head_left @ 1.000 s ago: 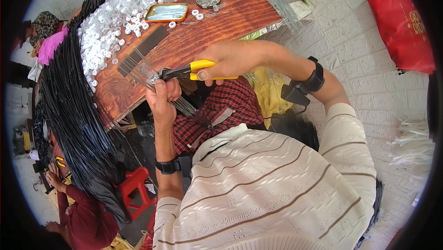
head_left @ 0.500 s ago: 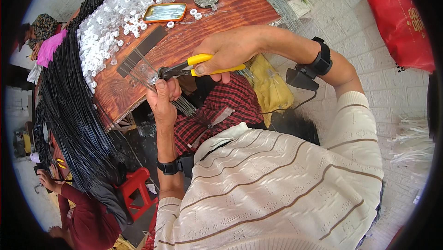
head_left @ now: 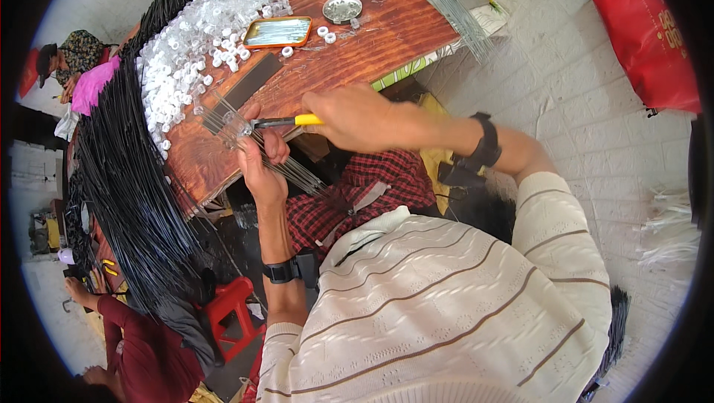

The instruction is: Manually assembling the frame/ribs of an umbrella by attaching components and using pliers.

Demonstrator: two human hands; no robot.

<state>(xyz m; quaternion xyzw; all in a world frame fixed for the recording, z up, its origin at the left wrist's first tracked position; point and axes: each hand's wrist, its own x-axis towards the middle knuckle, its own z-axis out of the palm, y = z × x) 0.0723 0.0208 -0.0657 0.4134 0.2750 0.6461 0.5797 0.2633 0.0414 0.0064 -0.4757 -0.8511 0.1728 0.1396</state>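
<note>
Gripping yellow-handled pliers (head_left: 309,119), the right hand (head_left: 353,118) holds their tips by the thin metal rods (head_left: 303,172) that the left hand (head_left: 261,169) pinches together near the edge of the tabletop (head_left: 398,20). An orange-rimmed tin (head_left: 264,47) carries slim silvery pieces (head_left: 279,31) — the round dish (head_left: 327,14) near it holds bits too small to tell. White and clear plastic pieces (head_left: 167,79) heap alongside; a red bag (head_left: 641,31) shows against the pale, brick-patterned floor (head_left: 558,68).

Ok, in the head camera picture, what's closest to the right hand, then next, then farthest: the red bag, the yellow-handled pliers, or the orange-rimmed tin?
1. Yellow-handled pliers: held in the right hand.
2. Orange-rimmed tin: on the table, up and left.
3. Red bag: away at the picture's upper right.
</note>
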